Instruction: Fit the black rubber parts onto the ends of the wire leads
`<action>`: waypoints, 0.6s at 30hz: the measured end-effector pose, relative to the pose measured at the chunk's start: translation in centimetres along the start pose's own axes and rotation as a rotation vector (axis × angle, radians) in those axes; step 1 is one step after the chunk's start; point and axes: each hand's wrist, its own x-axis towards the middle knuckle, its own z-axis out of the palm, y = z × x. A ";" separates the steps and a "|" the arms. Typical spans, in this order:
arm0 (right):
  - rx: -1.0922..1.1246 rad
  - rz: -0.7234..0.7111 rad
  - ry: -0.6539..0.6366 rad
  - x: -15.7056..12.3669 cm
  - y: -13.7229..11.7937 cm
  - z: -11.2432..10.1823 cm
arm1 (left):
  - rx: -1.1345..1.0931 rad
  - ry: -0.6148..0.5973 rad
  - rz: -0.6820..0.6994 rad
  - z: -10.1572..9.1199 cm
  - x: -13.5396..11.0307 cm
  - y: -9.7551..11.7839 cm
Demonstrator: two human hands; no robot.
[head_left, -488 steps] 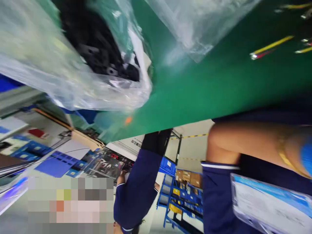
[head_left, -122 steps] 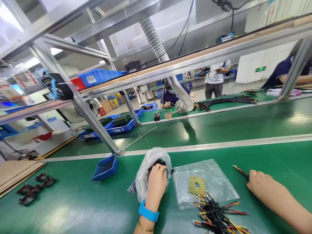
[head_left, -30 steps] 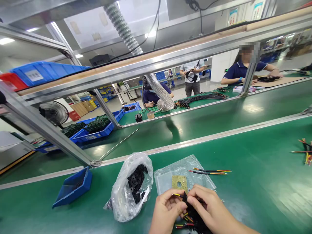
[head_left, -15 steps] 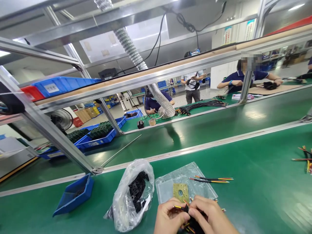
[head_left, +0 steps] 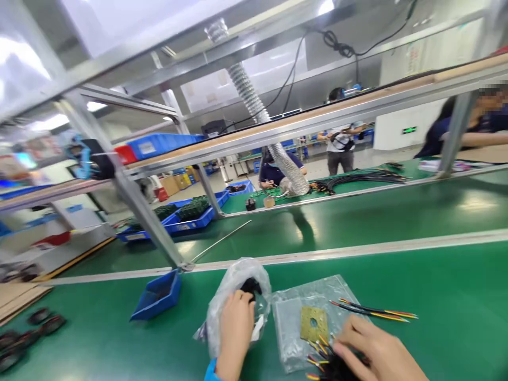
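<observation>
While the left grip (head_left: 236,333) sits in the bag (head_left: 212,323), its pinch hidden, the right grip (head_left: 377,349) spreads over the wires (head_left: 317,355) under it; a quick tug could scatter them.

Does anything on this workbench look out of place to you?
A thin metal rod runs diagonally over the green bench beside a frame post, unlike the straight framing around it. It looks stray, though its purpose can't be told.

The green workbench (head_left: 436,296) carries a blue tray (head_left: 156,295) — and a flat plastic bag (head_left: 289,333).
</observation>
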 end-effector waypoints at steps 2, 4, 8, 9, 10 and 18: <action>-0.185 0.111 0.111 0.6 1.5 -0.9 | 0.071 -0.030 0.017 0.9 0.5 -0.7; -0.379 0.198 0.132 1.3 3.4 -1.6 | 0.132 -0.048 0.039 1.7 0.8 -0.8; -0.527 0.170 0.067 2.0 6.2 -1.7 | 0.215 -0.056 0.060 1.8 0.6 -0.6; -0.534 0.151 0.071 2.0 6.4 -1.6 | 0.230 -0.054 0.058 1.6 0.5 -0.6; -0.545 0.131 0.080 2.1 6.5 -1.4 | 0.240 -0.047 0.051 1.5 0.4 -0.5; -0.463 -0.115 0.160 1.9 5.0 -0.8 | -0.365 0.129 0.031 1.3 -0.1 0.6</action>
